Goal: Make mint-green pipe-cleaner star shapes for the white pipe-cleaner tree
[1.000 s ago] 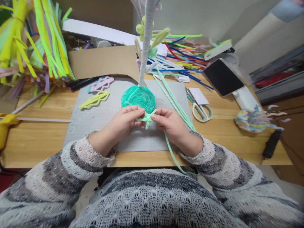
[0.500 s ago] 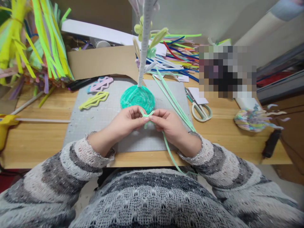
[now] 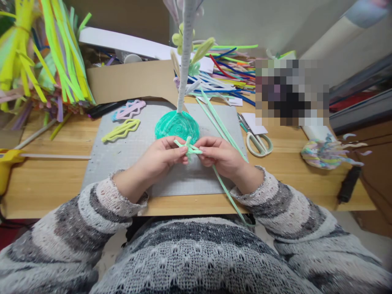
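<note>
Both my hands meet over the grey cutting mat (image 3: 171, 181), pinching a small star-like shape of light green pipe cleaner (image 3: 190, 149). My left hand (image 3: 167, 157) grips its left side between thumb and fingers. At its right side, my right hand (image 3: 218, 155) holds an arm of the shape, and a long green strand hangs from under this hand past the table edge. Just behind the hands lies a round teal coiled base (image 3: 177, 125), with a white wrapped stem (image 3: 184, 65) standing up from it. Long light green pipe cleaners (image 3: 222, 126) lie to the right.
White-handled scissors (image 3: 259, 143) lie right of the mat. Zigzag yellow (image 3: 122, 130) and lilac (image 3: 130, 109) pipe-cleaner pieces rest on its left. A yellow glue gun (image 3: 7, 163) is at far left. Pipe-cleaner bundles (image 3: 61, 53) and cardboard (image 3: 131, 79) stand behind.
My right hand has moved slightly right, away from the left. The green shape has turned and shows more of its crossed arms between my fingers.
</note>
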### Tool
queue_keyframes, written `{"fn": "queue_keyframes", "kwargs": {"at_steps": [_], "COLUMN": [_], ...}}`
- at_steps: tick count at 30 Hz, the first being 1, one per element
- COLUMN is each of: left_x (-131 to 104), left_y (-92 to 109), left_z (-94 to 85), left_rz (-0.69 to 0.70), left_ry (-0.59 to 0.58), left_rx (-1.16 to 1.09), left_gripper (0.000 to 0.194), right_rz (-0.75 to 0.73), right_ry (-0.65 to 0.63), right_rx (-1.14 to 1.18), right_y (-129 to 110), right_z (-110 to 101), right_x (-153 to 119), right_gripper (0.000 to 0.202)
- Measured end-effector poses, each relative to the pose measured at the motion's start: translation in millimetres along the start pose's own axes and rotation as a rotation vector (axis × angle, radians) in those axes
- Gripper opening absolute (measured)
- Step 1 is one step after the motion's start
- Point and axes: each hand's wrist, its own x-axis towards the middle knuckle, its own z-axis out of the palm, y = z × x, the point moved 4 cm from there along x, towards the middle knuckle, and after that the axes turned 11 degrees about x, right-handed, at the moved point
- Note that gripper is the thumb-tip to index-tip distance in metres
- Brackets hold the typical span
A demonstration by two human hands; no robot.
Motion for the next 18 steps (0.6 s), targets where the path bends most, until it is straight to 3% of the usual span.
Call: {"fn": "queue_keyframes", "kwargs": {"at_steps": [4, 7, 11, 14, 18], "left_x": [-0.4, -1.7, -3.3, -2.6, -0.4], "left_y": [-2.1, -4.6, -4.6, -1.7, -2.1], "left_z": [3.0, 6.2, 8.3, 5.1, 3.9], "left_rz": [-0.02, -0.03, -0.058, -0.026, 0.019], "left_ry": [0.02, -0.011, -0.053, 0.012, 0.033], "left_rx": [-0.106, -0.147, -0.175, -0.147, 0.012], "left_gripper": [0.026, 0.025, 0.022, 0.023, 0.022], "right_rz": [-0.232, -0.304, -0.164, -0.045, -0.029], "right_ry": [0.067, 0.143, 0.236, 0.269, 0.259], "right_rx": [-0.076, -0.07, 0.001, 0.071, 0.061], "right_y": [3.8, 7.7, 11.7, 11.8, 11.6], "right_z": [3.1, 3.3, 1.0, 1.3, 3.5], "right_x": [-2.0, -3.2, -2.3, -2.2, -2.3], "right_gripper": [0.018, 0.017, 0.024, 0.031, 0.033]}}
